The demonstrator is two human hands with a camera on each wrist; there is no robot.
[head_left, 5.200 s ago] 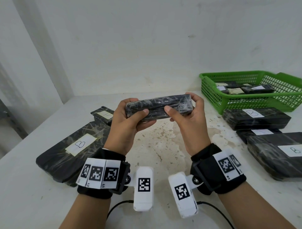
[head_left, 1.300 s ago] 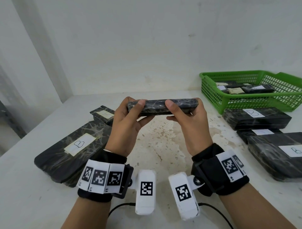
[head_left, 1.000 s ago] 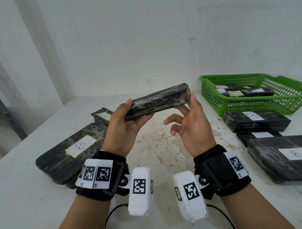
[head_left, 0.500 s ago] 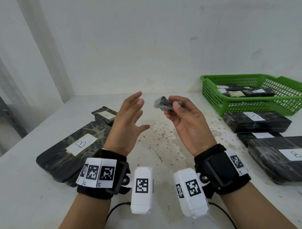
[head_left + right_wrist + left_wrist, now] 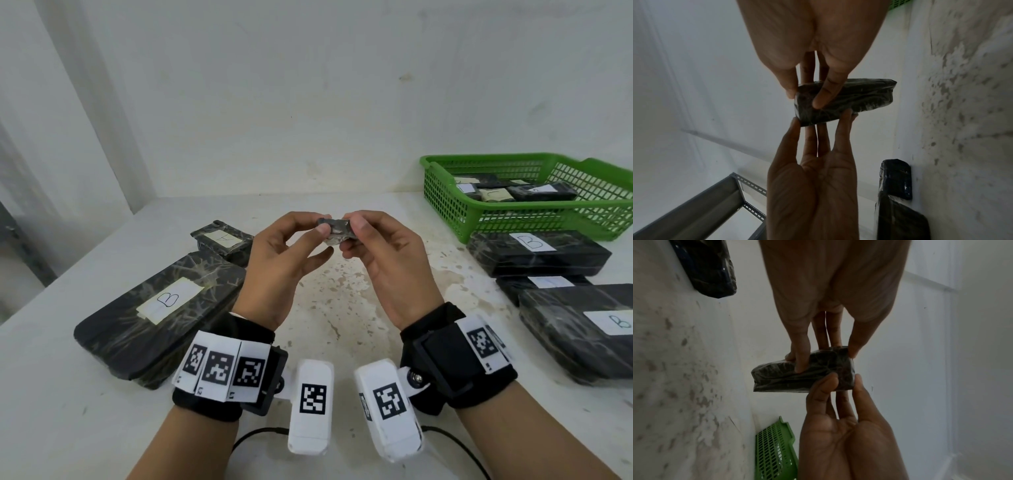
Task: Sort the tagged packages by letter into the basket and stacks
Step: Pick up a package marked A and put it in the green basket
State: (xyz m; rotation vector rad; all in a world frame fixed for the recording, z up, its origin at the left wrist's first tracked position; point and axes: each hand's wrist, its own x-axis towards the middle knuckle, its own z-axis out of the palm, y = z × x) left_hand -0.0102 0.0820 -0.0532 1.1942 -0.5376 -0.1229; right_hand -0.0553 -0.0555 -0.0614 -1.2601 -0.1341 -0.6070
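A small black plastic-wrapped package [image 5: 336, 230] is held end-on above the middle of the table, no letter tag showing. My left hand [image 5: 320, 236] pinches its near end between thumb and fingertips. My right hand [image 5: 350, 238] pinches the same end from the other side. In the left wrist view the package [image 5: 781, 378] sits between the left fingers [image 5: 800, 360] above and the right fingers [image 5: 824, 386] below. In the right wrist view the package [image 5: 863, 95] is gripped by the right fingers [image 5: 824, 94], with left fingertips [image 5: 844, 118] touching its lower edge.
A large package tagged B [image 5: 161, 308] and a small one tagged A [image 5: 222, 240] lie at the left. The green basket [image 5: 445, 192] at back right holds several tagged packages. Packages tagged B [image 5: 537, 253] [image 5: 582, 335] lie at the right. The wall is close behind.
The package, held lengthwise by both hands earlier, was swung end-on into the right hand while the left let go. The left hand has now come back and pinches it.
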